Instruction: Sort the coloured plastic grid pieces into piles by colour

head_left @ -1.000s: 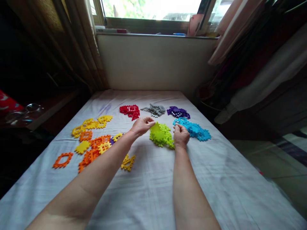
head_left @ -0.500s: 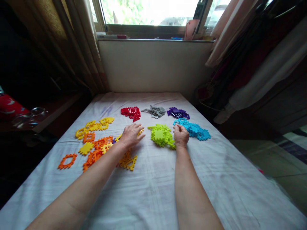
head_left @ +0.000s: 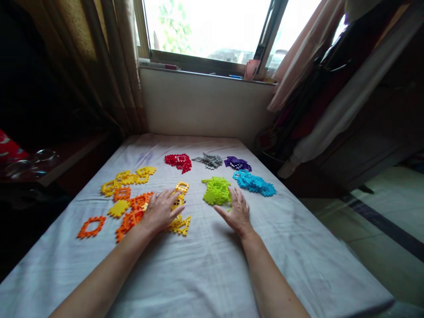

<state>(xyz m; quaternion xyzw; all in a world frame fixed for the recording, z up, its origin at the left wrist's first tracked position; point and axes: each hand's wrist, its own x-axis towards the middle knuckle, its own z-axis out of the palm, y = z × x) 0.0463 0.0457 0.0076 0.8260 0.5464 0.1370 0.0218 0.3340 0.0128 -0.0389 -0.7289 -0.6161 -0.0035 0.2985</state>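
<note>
My left hand point(head_left: 162, 209) is spread over yellow toothed pieces point(head_left: 179, 225) and partly hides them. Orange pieces point(head_left: 132, 217) lie just left of it. At the right edge of the lime green pile point(head_left: 216, 191) is my right hand point(head_left: 237, 213), fingers apart, touching or very near the pieces. The light blue pile point(head_left: 255, 183) lies beyond it to the right. Farther back are a red pile point(head_left: 179, 162), a grey pile point(head_left: 212, 160) and a purple pile point(head_left: 237, 163).
More yellow pieces point(head_left: 127, 177) and an orange square frame point(head_left: 92, 227) lie on the left of the cloth-covered table point(head_left: 205, 274). A wall and window stand behind. Curtains hang at the left, clothes point(head_left: 318, 123) at the right.
My left hand has moved left and nearer, uncovering some yellow pieces. My right hand has moved nearer and opened. The view has tilted.
</note>
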